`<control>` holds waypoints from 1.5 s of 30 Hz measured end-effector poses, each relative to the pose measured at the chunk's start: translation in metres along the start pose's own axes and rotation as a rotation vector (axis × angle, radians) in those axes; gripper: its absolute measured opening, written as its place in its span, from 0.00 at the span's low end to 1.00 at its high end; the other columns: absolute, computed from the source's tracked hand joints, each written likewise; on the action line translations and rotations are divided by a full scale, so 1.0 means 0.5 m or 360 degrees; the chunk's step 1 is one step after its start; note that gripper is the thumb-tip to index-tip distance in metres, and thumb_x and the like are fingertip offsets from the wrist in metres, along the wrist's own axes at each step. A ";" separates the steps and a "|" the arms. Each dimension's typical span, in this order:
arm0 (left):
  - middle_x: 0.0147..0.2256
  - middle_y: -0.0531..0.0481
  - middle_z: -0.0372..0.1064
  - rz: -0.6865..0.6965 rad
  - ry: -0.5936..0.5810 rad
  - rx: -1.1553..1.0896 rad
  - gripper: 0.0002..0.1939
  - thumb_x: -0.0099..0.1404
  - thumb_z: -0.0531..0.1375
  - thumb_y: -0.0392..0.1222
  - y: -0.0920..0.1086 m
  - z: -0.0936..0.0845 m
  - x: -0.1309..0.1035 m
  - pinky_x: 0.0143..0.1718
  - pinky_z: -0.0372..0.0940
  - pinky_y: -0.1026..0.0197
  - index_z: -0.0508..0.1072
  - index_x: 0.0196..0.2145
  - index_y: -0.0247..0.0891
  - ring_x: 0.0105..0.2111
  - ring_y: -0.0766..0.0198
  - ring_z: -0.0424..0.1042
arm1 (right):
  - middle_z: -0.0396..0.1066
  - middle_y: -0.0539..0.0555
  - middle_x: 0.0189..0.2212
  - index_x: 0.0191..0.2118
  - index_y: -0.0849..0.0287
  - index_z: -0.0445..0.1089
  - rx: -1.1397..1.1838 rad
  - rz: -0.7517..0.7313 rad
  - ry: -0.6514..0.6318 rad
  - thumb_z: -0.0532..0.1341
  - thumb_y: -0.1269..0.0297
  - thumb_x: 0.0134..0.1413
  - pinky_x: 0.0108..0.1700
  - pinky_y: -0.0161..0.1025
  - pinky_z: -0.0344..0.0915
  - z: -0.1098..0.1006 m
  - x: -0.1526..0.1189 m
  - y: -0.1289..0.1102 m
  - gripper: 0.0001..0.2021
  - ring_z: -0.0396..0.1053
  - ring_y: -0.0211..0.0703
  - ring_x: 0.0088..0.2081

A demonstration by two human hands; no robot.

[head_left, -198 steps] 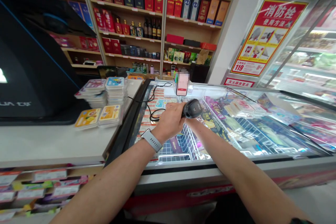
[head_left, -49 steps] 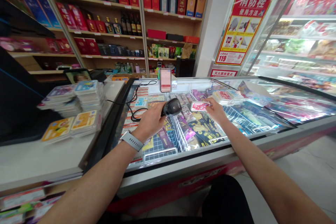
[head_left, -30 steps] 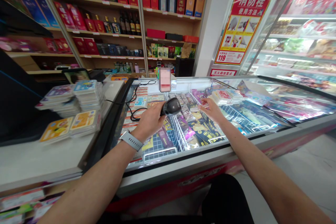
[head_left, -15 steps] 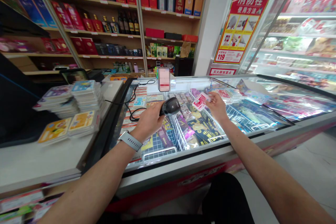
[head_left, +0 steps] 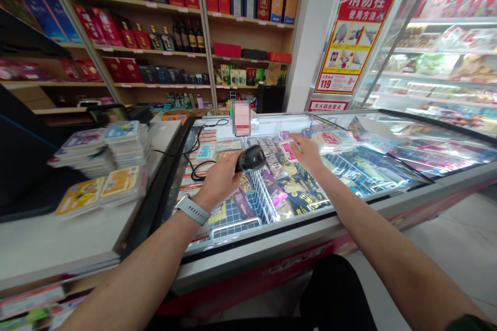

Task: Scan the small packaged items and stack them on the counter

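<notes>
My left hand (head_left: 222,178) is wrapped round the handle of a black barcode scanner (head_left: 252,158), whose head points right above the glass-topped freezer (head_left: 272,235). To the right of the scanner, my right hand (head_left: 305,152) pinches a small red and white card (head_left: 288,151) by its right side, over the freezer glass. Behind the scanner stands a phone (head_left: 242,118) with a pinkish screen. A light blue card (head_left: 205,151) lies on the glass to the left. More red and white packs (head_left: 329,139) lie on the glass beyond my right hand.
Stacks of cards (head_left: 126,139) stand on the white counter (head_left: 73,243) at the left, with yellow ones (head_left: 120,182) in front. A black cable (head_left: 171,152) runs from the counter over the freezer edge. Shelves of boxes and bottles (head_left: 186,36) fill the back.
My right hand has moved left and slightly up with the card, closer to the scanner. My left hand and the scanner have barely moved.
</notes>
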State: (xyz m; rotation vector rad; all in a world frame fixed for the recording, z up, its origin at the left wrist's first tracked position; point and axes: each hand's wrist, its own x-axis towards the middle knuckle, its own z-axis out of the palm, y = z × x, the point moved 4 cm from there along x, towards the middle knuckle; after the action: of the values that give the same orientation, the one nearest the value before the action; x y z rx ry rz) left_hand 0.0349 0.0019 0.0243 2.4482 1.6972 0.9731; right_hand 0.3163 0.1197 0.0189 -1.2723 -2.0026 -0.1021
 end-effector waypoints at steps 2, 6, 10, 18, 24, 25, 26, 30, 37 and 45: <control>0.60 0.41 0.72 0.0004 0.0006 -0.0009 0.27 0.66 0.58 0.36 0.000 -0.001 0.000 0.59 0.69 0.45 0.64 0.63 0.38 0.57 0.47 0.74 | 0.75 0.61 0.57 0.64 0.57 0.67 -0.0057 -0.0048 -0.0118 0.52 0.62 0.65 0.59 0.55 0.67 0.019 -0.002 -0.010 0.24 0.73 0.59 0.55; 0.60 0.42 0.72 0.0005 0.0010 -0.0013 0.28 0.65 0.59 0.35 -0.001 -0.002 0.000 0.59 0.69 0.47 0.64 0.63 0.39 0.57 0.49 0.74 | 0.77 0.63 0.54 0.68 0.60 0.59 -0.0157 0.0034 -0.0201 0.54 0.62 0.63 0.50 0.54 0.72 0.040 -0.025 -0.001 0.29 0.77 0.61 0.45; 0.60 0.41 0.72 -0.0009 0.0002 -0.0002 0.28 0.65 0.59 0.35 0.000 -0.001 0.001 0.59 0.69 0.46 0.64 0.63 0.38 0.58 0.48 0.74 | 0.80 0.60 0.44 0.62 0.57 0.65 -0.0148 0.0160 -0.0098 0.59 0.56 0.60 0.44 0.50 0.73 0.029 -0.046 0.026 0.26 0.77 0.59 0.41; 0.60 0.41 0.72 0.0010 0.0004 0.0029 0.28 0.66 0.59 0.36 -0.001 -0.001 0.000 0.59 0.69 0.45 0.64 0.64 0.38 0.57 0.47 0.74 | 0.80 0.56 0.36 0.42 0.54 0.73 -0.0242 0.0278 -0.0023 0.62 0.52 0.57 0.41 0.46 0.70 -0.003 -0.058 0.046 0.13 0.76 0.53 0.37; 0.60 0.42 0.72 -0.0011 -0.0012 0.0037 0.29 0.65 0.59 0.35 0.001 -0.001 0.000 0.59 0.69 0.46 0.64 0.64 0.40 0.57 0.47 0.74 | 0.79 0.56 0.34 0.38 0.55 0.75 -0.0172 0.0281 -0.0086 0.60 0.56 0.56 0.42 0.45 0.70 -0.013 -0.056 0.050 0.10 0.75 0.51 0.35; 0.60 0.42 0.72 -0.0018 -0.0020 0.0033 0.29 0.65 0.59 0.35 0.002 -0.001 0.000 0.59 0.69 0.45 0.64 0.64 0.40 0.57 0.47 0.74 | 0.78 0.55 0.34 0.38 0.55 0.76 -0.0145 0.0286 -0.0083 0.60 0.56 0.57 0.43 0.45 0.70 -0.014 -0.056 0.052 0.11 0.76 0.51 0.35; 0.60 0.42 0.72 -0.0026 -0.0027 0.0031 0.29 0.66 0.59 0.35 0.002 -0.001 0.000 0.58 0.69 0.45 0.64 0.64 0.39 0.57 0.46 0.74 | 0.78 0.55 0.33 0.39 0.55 0.77 -0.0111 0.0294 -0.0076 0.60 0.57 0.57 0.44 0.46 0.71 -0.015 -0.056 0.053 0.11 0.76 0.51 0.35; 0.60 0.42 0.72 -0.0043 -0.0043 0.0028 0.29 0.66 0.59 0.35 0.003 -0.002 0.000 0.59 0.69 0.45 0.64 0.64 0.38 0.57 0.46 0.74 | 0.78 0.55 0.33 0.44 0.56 0.77 0.0112 0.0315 -0.0076 0.60 0.58 0.58 0.42 0.45 0.73 -0.010 -0.056 0.060 0.14 0.77 0.49 0.34; 0.60 0.41 0.72 -0.0044 -0.0036 0.0028 0.29 0.66 0.59 0.35 -0.002 0.004 0.001 0.60 0.69 0.45 0.64 0.64 0.38 0.58 0.46 0.74 | 0.76 0.53 0.32 0.47 0.57 0.73 0.0624 0.0412 -0.0092 0.61 0.58 0.56 0.35 0.43 0.76 0.014 -0.058 0.074 0.15 0.77 0.44 0.29; 0.60 0.41 0.71 -0.0028 -0.0028 0.0000 0.29 0.65 0.60 0.35 -0.005 0.005 0.001 0.61 0.68 0.45 0.64 0.64 0.37 0.58 0.47 0.73 | 0.76 0.53 0.30 0.40 0.57 0.76 0.0777 0.0523 -0.0017 0.66 0.58 0.49 0.35 0.46 0.78 0.025 -0.056 0.091 0.13 0.77 0.46 0.29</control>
State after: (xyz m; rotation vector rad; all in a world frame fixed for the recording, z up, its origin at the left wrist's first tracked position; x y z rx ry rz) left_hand 0.0343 0.0044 0.0216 2.4304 1.7103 0.9467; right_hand 0.3525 0.1270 -0.0217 -1.2502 -1.6580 0.5200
